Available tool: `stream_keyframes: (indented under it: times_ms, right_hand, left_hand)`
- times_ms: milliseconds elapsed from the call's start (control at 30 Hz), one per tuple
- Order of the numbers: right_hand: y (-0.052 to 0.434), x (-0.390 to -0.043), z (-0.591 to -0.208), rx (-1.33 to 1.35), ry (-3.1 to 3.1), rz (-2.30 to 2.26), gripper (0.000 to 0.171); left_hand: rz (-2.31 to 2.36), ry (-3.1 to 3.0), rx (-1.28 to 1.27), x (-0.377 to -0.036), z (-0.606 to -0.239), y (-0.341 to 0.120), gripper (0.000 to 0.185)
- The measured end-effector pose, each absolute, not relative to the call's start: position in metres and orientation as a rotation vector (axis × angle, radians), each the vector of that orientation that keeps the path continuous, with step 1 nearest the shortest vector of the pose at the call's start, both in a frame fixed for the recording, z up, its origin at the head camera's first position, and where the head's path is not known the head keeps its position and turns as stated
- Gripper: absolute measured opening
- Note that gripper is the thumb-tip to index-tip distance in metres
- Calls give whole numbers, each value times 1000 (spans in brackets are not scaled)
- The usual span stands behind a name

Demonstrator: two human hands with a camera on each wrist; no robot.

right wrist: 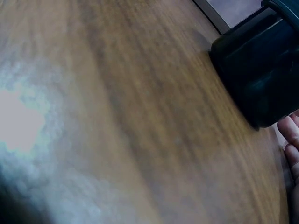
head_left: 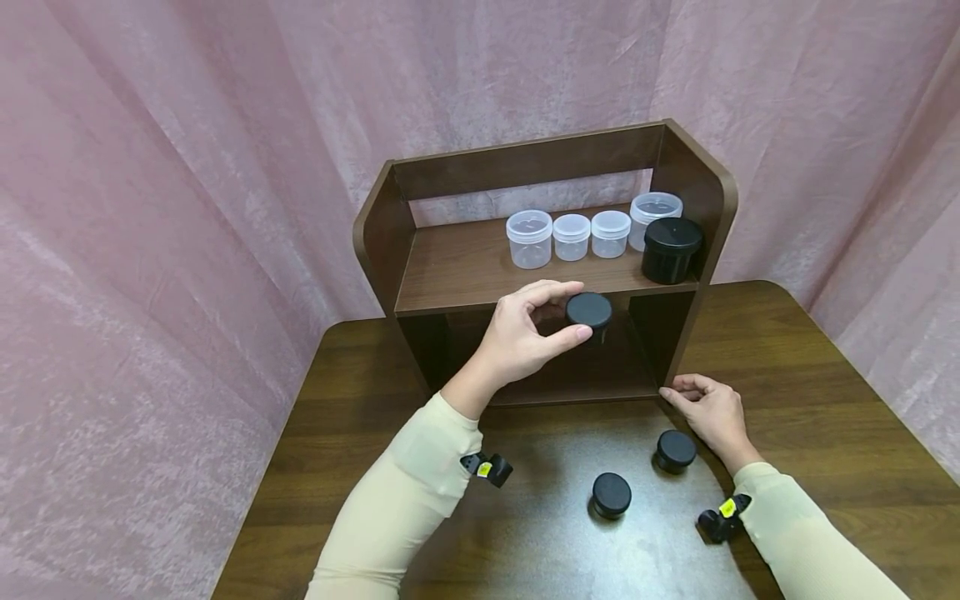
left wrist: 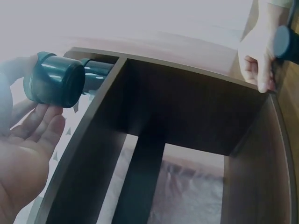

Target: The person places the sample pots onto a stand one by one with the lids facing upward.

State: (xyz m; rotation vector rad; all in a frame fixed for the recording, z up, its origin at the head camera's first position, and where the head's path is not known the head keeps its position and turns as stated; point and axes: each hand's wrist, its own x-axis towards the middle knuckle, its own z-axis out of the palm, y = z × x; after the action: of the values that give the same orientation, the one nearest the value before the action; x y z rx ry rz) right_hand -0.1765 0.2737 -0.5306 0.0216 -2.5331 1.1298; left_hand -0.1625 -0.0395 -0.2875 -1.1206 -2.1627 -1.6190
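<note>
My left hand [head_left: 525,329] holds a small black lidded jar [head_left: 588,310] between thumb and fingers, just in front of the upper board of a dark brown two-tier shelf [head_left: 465,267]. In the left wrist view the same jar [left wrist: 58,80] shows glossy sides. At the shelf's lower right front corner, my right hand [head_left: 712,412] touches the side panel with loosely bent fingers. Two more small black jars stand on the table, one [head_left: 676,451] close to my right hand and another [head_left: 611,495] nearer the front. A black jar [right wrist: 257,65] looms large in the right wrist view.
Along the upper tier stand several clear jars [head_left: 530,240] with translucent lids. A larger black jar [head_left: 670,252] is at that tier's right end, before a clear one. The wooden table [head_left: 352,467] carries the shelf; a pink curtain [head_left: 225,167] hangs behind.
</note>
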Motion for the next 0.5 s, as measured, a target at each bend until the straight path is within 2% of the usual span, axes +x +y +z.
stream_keyframes:
  times_ms: [500]
  right_hand:
    - [274, -176, -529, 25, -2538, 1127, 26]
  left_hand:
    - [-1604, -2235, -1019, -202, -283, -23, 46]
